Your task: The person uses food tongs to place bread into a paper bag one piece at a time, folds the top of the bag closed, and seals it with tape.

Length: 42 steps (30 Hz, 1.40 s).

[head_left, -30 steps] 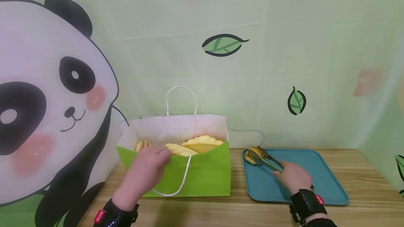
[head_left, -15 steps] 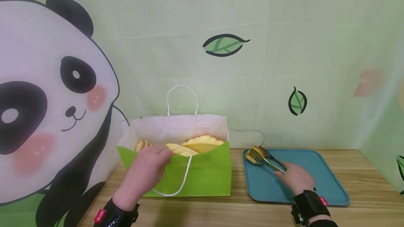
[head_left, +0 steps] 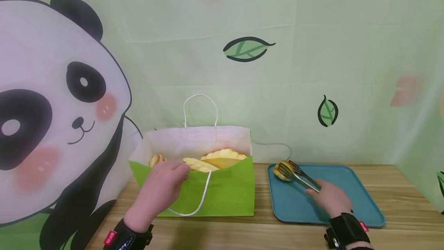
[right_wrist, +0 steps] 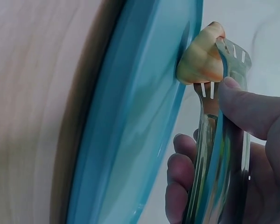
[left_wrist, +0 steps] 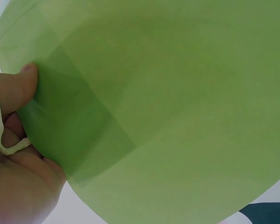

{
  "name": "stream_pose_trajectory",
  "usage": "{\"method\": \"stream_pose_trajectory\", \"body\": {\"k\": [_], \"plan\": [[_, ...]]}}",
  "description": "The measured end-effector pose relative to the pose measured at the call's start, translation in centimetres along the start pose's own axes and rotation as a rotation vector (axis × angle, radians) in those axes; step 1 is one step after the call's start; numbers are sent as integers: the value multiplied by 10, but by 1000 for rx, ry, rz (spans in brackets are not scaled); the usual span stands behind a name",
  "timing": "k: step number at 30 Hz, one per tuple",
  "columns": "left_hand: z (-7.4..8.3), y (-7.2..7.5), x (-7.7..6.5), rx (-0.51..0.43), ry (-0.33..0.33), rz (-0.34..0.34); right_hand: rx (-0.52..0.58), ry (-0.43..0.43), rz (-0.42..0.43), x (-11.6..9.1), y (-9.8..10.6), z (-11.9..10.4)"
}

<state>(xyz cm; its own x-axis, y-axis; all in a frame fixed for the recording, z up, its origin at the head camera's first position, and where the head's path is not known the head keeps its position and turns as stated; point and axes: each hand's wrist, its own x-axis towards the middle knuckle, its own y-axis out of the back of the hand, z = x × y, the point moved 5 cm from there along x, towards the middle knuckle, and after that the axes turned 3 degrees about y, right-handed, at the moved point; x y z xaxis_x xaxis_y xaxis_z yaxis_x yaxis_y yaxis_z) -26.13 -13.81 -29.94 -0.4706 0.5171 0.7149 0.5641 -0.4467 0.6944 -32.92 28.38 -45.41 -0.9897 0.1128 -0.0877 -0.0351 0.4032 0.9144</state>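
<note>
My left hand (head_left: 163, 188) pinches the front rim of a green paper bag (head_left: 225, 196) with white rope handles. In the left wrist view its thumb (left_wrist: 19, 91) lies against the green paper, and a piece of handle cord (left_wrist: 16, 147) shows by the curled fingers. My right hand (head_left: 332, 198) grips metal serving tongs (head_left: 305, 180) with slotted ends. At the far left corner of a blue tray (head_left: 357, 203), the tong ends are at a small golden bread roll (head_left: 278, 172). The right wrist view shows the roll (right_wrist: 199, 58) against the slotted ends, close to the tray.
Inside the bag's opening are several breads: a scalloped one (head_left: 224, 158), a long pale one (head_left: 198, 164) and a small roll (head_left: 157, 159) at the left. Bag and tray stand on a wooden table (head_left: 263, 234). A green panda-print cloth (head_left: 270, 99) hangs behind.
My right hand has drawn to the right and slightly toward me with the tongs. The bread roll has shifted slightly right. The left hand keeps its place on the bag rim.
</note>
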Motion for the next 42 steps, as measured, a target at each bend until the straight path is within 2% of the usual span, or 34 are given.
{"method": "stream_pose_trajectory", "body": {"k": [6,20,33,42], "plan": [[1,0,1,4,-13,18,0,22,11,-8,7,2],[1,1,1,6,-1,0,20,69,36,-21,25,-3],[0,0,1,10,6,-8,8,239,169,-39,47,-26],[1,0,1,5,5,-4,-10,289,236,-46,60,-38]]}}
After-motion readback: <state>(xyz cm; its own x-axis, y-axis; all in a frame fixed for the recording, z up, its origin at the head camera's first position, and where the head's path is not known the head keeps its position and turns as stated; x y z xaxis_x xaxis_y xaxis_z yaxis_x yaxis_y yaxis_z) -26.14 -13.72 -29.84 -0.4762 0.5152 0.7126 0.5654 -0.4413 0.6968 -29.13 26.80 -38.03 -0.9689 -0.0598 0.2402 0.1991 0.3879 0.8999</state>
